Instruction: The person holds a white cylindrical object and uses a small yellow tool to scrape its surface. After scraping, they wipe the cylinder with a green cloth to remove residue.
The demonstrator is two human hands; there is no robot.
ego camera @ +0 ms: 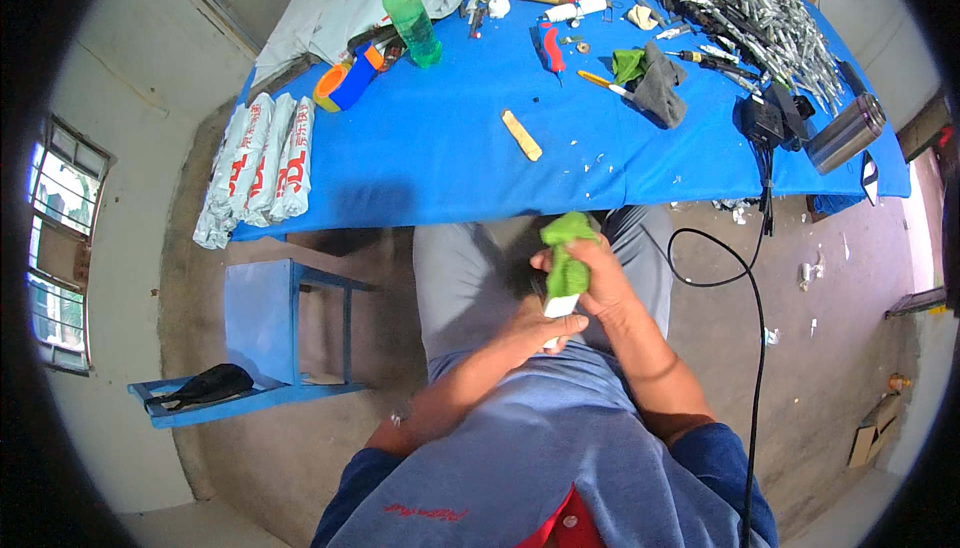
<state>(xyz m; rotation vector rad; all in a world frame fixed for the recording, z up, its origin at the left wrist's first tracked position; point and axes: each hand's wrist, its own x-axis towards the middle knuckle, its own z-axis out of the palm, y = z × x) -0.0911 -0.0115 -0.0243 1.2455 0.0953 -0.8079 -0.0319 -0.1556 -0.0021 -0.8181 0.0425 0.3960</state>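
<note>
Over my lap, just below the table's front edge, my left hand (546, 329) grips a white object (561, 306) that looks like a small block or handle; its kind is unclear. Above it my right hand (600, 272) is closed around a bunched green cloth (568, 244), which touches the white object's upper end. The cloth is slightly blurred, and the fingers hide part of what they hold. On the blue tablecloth (450, 165) straight ahead lies a short yellowish strip (521, 135). Further right a grey cloth (661, 90) lies beside another green cloth (628, 65) and a yellow-and-white pen-like tool (606, 85).
Rolled white plastic packages (259, 161) lie at the table's left, near a tape dispenser (349, 82) and a green bottle (411, 15). A large pile of silvery slim pieces (757, 15), black adapters (763, 118) and a metal flask (847, 133) stand right. A black cable (761, 353) hangs beside me.
</note>
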